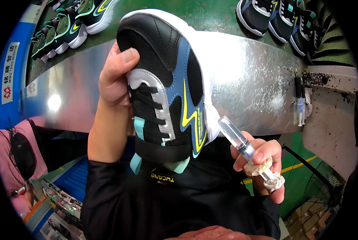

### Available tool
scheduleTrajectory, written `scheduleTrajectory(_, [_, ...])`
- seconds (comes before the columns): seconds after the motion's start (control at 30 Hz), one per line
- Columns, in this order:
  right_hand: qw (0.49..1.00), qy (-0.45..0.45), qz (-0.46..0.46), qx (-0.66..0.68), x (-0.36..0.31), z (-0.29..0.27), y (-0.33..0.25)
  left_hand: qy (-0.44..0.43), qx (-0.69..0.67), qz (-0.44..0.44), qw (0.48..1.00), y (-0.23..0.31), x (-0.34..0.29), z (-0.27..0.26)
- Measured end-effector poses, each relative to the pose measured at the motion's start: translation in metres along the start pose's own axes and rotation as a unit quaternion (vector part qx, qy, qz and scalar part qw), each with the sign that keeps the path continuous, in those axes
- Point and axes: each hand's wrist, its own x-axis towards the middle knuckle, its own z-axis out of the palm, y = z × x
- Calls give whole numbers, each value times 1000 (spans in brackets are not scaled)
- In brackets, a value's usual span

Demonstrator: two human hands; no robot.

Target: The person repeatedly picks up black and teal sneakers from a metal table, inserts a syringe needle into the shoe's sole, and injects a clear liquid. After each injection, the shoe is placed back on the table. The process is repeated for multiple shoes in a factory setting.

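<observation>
Both closed: left grip (116,78) on sneaker (173,86) near toe, right grip (261,158) around syringe (235,136) at plunger end.

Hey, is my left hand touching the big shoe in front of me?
Touching. The head view shows the left hand with its thumb lying on the shoe's black upper.

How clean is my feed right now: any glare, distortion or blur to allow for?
Head view: glare whites out part of the metal tabletop beside the shoe; head view: fisheye bends the tabletop's edges, with black corners; head view: shoe and syringe look reasonably sharp.
</observation>
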Motion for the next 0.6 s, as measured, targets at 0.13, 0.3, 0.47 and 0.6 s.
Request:
scheduleTrajectory(0.13, [1000, -6, -11, 8, -9, -1, 5, -19, -16, -13, 1000, -1, 3, -3])
scheduleTrajectory(0.3, [1000, 6, 10, 21, -27, 1, 10, 104, 45, -6, 994, 5, -3, -26])
scheduleTrajectory(0.47, [1000, 21, 1, 22, -46, -3, 16, 191, 74, -5, 979, 6, -5, -43])
scheduleTrajectory(0.6, [999, 34, -5, 23, -52, -3, 21, 187, 104, 2, 977, 15, -3, -54])
